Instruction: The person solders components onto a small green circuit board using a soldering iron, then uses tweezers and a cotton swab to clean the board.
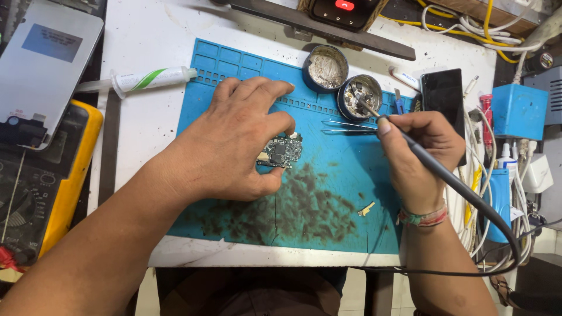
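Iron at the tin, board pinned

White bench [146, 41] carries a stained blue mat [345, 175]; left hand [234, 140] pins a small board [281, 151] to it, grip pinching its edge; right hand [418, 149] closes its grip on an iron [433, 169], tip in a round tin [360, 96]; tweezers [348, 127] lie between.

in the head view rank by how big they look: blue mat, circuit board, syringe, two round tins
1. blue mat
2. syringe
3. two round tins, alike
4. circuit board, partly hidden by the left hand
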